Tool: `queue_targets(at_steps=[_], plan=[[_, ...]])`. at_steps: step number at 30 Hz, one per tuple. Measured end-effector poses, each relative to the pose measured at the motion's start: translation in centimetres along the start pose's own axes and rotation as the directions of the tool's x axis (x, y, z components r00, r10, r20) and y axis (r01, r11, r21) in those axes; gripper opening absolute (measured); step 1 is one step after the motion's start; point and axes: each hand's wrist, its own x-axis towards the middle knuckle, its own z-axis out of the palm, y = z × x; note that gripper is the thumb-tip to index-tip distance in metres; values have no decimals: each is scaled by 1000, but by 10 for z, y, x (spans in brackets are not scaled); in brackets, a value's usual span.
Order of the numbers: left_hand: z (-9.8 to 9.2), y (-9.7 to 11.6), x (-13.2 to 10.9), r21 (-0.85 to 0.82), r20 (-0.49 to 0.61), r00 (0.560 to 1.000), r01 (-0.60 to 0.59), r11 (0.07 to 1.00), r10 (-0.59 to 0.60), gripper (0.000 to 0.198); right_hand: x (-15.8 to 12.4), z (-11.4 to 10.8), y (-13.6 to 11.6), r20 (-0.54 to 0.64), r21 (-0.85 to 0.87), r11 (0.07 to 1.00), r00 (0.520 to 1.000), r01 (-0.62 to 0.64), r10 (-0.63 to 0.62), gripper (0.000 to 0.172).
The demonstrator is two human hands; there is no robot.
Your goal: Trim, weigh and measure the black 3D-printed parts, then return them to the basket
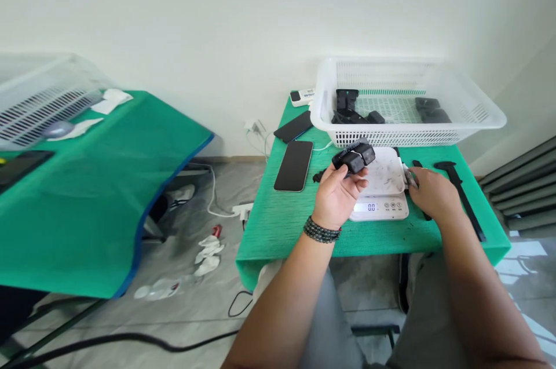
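Observation:
My left hand (333, 200), with a beaded bracelet at the wrist, grips a blocky black plastic part (354, 156) above the left side of a white digital scale (377, 209). The scale's display reads 0.0, and dark smudges mark its plate (386, 171). At the scale's right edge, my right hand (436, 194) has its fingers curled around a small whitish-grey piece (409, 176), whose kind I cannot make out. A slim black item (417, 164) shows partly from beneath that hand. Farther right lies a black caliper (464, 198).
A white plastic basket (434, 136) holding several black parts (347, 101) stands at the back. Two phones (294, 166) lie on the left of the green-covered table (264, 230). Across a gap is another green table (87, 195); cables and crumpled tissues (209, 253) litter the floor.

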Motion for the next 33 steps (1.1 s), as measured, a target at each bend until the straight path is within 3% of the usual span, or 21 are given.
queue_targets(at_steps=[5, 10, 13, 17, 20, 25, 28, 31, 33], plan=[[-2, 3, 4, -38, -34, 999, 18, 999, -20, 20, 6, 4, 9, -28, 107, 994, 1000, 15, -12, 48], [-2, 4, 5, -69, 12, 1000, 20, 997, -19, 37, 9, 11, 22, -158, 465, 884, 987, 48, 30, 61], [-1, 4, 6, -59, 6, 1000, 18, 998, -18, 49, 10, 13, 24, -219, 701, 704, 974, 117, 56, 63], [-3, 2, 6, -12, 16, 1000, -1, 1000, 1, 52, 10, 11, 27, -259, 921, 311, 965, 232, 46, 62], [-6, 0, 5, 46, 77, 997, -18, 999, 14, 57, 10, 7, 33, -272, 958, 99, 962, 269, 13, 58], [-6, -2, 2, 107, 149, 989, -34, 994, 18, 63, 1, 4, 19, -328, 945, 23, 941, 327, 86, 38], [-1, -4, -1, 157, 168, 986, -40, 987, 13, 58, -8, 7, -7, -470, 868, -113, 874, 483, 124, 28], [2, -8, -2, 233, 184, 983, -62, 971, 19, 53, -18, 11, -29, -573, 802, -117, 810, 585, 125, 30], [2, -11, -2, 278, 186, 982, -91, 956, 40, 51, -23, 12, -37, -583, 807, -57, 808, 588, 81, 31]])
